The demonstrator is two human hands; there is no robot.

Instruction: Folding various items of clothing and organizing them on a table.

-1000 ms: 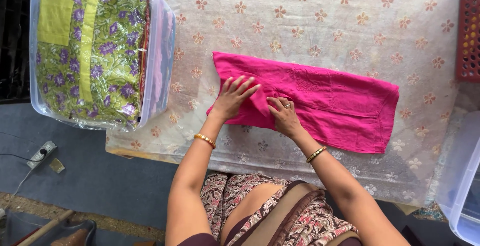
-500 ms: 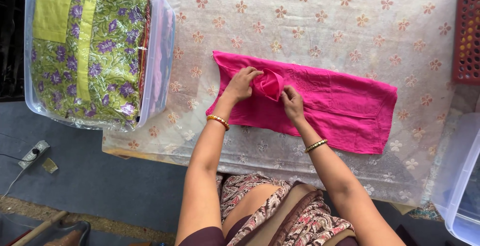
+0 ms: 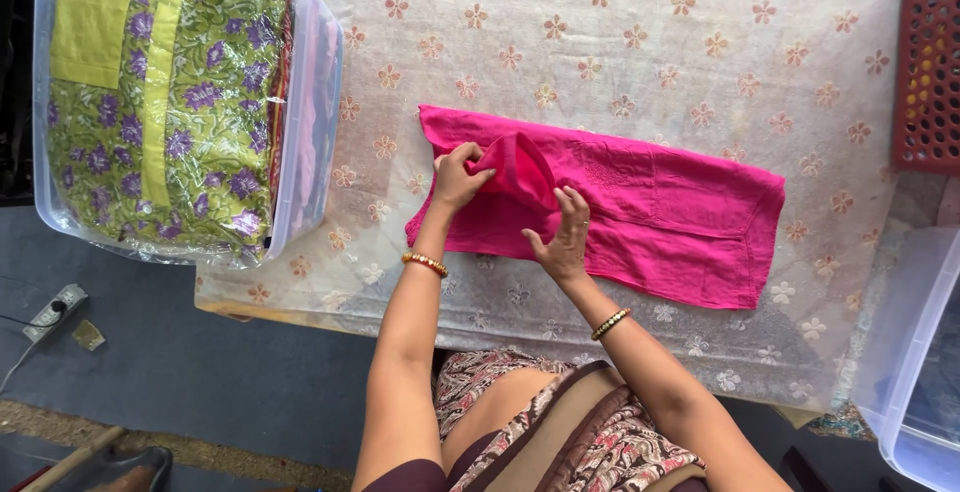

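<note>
Since half-second ago, hands lifted pink cloth (image 3: 640, 202) fold higher.

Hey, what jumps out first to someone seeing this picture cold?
The bright pink cloth grabs the eye, spread across the middle of the flower-patterned table. The left hand pinches a lifted fold at its left end, with the right hand open beside it. Next comes the clear plastic bin at far left, packed with green fabric printed with purple flowers.
</note>
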